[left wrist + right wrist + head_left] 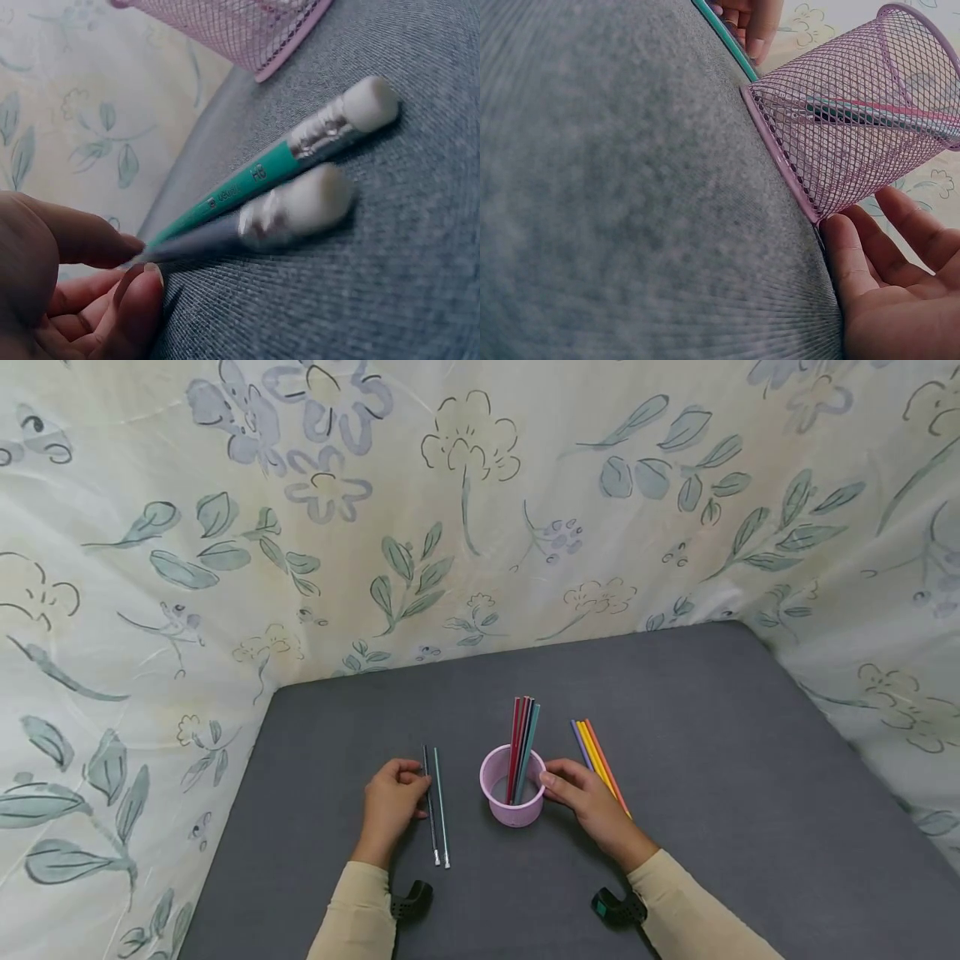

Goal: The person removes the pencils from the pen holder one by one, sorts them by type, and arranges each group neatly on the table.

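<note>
My left hand (393, 802) pinches a dark pencil (431, 814) between thumb and finger; its white eraser end shows close up in the left wrist view. Right beside it lies a green pencil (270, 165) marked HB, also with a white eraser. My right hand (596, 806) touches the side of a pink mesh pencil cup (847, 120), its fingers fairly straight along the wall. The cup stands upright, and several pencils (523, 747) in red, dark and green lean inside it.
To the right of the cup lie purple, yellow and orange pencils (600, 760), partly behind my right hand. The dark grey tabletop (712, 760) meets a flower-patterned cloth (480, 527) at the back and sides.
</note>
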Tool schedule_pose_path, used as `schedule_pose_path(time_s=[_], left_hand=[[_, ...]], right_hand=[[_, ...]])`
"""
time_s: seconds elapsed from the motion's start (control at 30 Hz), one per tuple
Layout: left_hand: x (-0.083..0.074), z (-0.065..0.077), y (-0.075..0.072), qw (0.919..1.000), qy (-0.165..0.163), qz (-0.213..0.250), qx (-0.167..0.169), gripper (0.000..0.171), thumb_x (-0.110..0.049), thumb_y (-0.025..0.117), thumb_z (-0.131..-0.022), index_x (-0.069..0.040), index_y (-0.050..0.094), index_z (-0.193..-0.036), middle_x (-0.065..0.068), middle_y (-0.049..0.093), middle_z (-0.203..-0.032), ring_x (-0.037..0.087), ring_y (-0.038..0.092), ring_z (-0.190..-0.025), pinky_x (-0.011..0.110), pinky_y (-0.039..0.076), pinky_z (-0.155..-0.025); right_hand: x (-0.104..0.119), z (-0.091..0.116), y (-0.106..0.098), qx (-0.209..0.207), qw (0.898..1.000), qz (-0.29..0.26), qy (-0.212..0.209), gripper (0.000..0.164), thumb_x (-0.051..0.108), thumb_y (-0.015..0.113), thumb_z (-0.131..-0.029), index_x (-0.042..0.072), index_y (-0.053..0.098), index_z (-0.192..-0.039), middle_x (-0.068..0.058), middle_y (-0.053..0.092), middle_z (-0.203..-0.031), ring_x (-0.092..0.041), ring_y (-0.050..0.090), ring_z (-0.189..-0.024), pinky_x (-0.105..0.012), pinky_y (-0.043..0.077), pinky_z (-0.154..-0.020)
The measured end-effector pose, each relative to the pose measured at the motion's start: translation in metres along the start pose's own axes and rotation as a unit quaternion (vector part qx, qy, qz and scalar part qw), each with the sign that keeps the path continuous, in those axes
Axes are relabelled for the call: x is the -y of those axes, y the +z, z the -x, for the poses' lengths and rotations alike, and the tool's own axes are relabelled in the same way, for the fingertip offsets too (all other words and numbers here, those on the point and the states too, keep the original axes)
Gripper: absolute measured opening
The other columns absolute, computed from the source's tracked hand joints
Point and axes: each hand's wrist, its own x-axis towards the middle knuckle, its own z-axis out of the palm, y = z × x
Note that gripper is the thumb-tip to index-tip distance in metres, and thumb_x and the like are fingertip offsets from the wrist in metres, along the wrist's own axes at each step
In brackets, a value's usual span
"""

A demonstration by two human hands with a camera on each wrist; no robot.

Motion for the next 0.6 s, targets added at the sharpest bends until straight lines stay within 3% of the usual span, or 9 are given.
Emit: schedule_pose_path(time_s=[0.23, 0.6], left_hand=[[0.0016, 0.0007, 0.0004, 0.9996, 0.010, -0.025, -0.001, 0.024, 0.000, 0.080, -0.094, 0.004, 0.072, -0.117, 0.009, 0.070, -0.084, 0.020, 0.064, -0.061, 0.036, 0.059, -0.049], [0.0015, -0.0012, -0.0021, 0.9997, 0.007, 0.016, 0.015, 0.023, -0.003, 0.079, -0.097, 0.002, 0.072, -0.118, 0.010, 0.072, -0.088, 0.021, 0.066, -0.067, 0.035, 0.060, -0.051]], right_hand=[[-0.0036, 0.0002, -0.0003, 0.002, 1.000, -0.006, -0.007, 0.037, 0.018, 0.063, -0.111, -0.010, 0.064, -0.135, -0.022, 0.067, -0.130, -0.032, 0.066, -0.121, -0.032, 0.054, -0.103], [-0.0051, 0.0003, 0.0019, -0.002, 1.000, -0.005, -0.009, 0.037, 0.018, 0.063, -0.111, -0.010, 0.064, -0.135, -0.023, 0.067, -0.130, -0.031, 0.066, -0.121, -0.030, 0.054, -0.102]])
